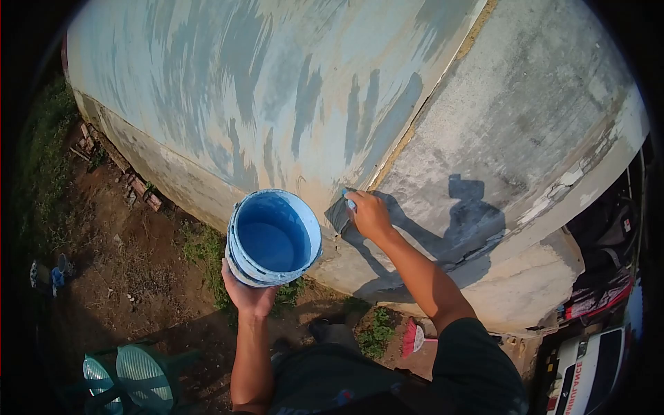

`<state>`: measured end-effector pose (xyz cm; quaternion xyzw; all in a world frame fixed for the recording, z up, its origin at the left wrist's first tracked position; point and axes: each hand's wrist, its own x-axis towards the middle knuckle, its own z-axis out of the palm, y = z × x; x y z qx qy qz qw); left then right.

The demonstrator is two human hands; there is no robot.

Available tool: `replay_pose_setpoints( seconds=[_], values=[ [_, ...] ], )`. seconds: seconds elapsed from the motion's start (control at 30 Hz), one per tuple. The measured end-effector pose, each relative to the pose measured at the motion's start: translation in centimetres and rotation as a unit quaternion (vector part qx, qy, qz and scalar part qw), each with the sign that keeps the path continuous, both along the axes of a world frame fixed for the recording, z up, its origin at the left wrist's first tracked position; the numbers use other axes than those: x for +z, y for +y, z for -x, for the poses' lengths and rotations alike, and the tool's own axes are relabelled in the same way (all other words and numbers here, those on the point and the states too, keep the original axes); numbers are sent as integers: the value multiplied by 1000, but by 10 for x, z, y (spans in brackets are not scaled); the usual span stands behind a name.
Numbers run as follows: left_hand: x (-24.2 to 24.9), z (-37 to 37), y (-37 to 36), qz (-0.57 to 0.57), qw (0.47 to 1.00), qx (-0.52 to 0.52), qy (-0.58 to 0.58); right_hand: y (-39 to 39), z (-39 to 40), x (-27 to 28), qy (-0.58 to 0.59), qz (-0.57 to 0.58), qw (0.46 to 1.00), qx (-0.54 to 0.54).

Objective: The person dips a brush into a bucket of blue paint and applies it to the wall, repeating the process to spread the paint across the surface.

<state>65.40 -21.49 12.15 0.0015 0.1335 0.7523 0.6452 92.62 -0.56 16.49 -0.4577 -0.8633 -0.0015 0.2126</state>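
My left hand (249, 294) grips the lower side of a paint bucket (234, 238), holding it up in front of the wall. Blue paint (271, 243) lies inside it, and smears of it coat the inner sides and rim. To the right of the bucket, my right hand (371, 216) is closed around a paintbrush (350, 202) with some blue showing on it. The brush is against the wall (277, 162) near a vertical corner edge; its bristles are hard to make out. Grey-blue strokes cover much of the wall's left face.
Right of the corner is a bare grey wall face (546, 131) with my shadow on it. Green chairs (145, 377) stand at lower left. A red broom (413, 337) lies near the wall's foot. A white ambulance (588, 373) is at lower right. Bricks (142, 190) line the dirt.
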Motion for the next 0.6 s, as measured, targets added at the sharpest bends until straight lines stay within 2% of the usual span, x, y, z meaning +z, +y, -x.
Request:
replay_pose_setpoints(
  seconds=[0.03, 0.1, 0.13, 0.17, 0.2, 0.27, 0.3, 0.37, 0.47, 0.53, 0.6],
  values=[
    [2, 1, -2, 6, 1000, 8, 7, -7, -2, 37, 36, -24, 999, -2],
    [4, 5, -5, -12, 1000, 12, 7, -16, -5, 91, 75, -143, 987, 10],
    [4, 6, -8, -26, 1000, 13, 8, -20, -6, 114, 74, -142, 987, 13],
    [4, 8, -10, -25, 1000, 15, 7, -23, -6, 134, 80, -245, 966, 21],
    [6, 10, -9, -15, 1000, 21, 2, -23, -5, 144, 85, -347, 934, 29],
    [5, 13, -8, -7, 1000, 28, -4, -24, 2, 138, 60, -373, 926, 20],
    [1, 14, -8, -12, 999, 33, -5, -24, 7, 132, 35, -399, 916, 9],
    [-6, 14, -9, -19, 999, 42, -8, -23, 18, 83, -11, -360, 933, 14],
    [-14, 12, -10, -24, 998, 62, -9, -9, 33, -36, -70, -304, 950, 28],
    [-12, 11, -15, -16, 998, 60, -18, -18, 48, -77, -123, -125, 984, 30],
    [-19, 10, -19, -22, 998, 44, -39, -14, 56, -96, -115, -86, 988, 51]
  ],
)
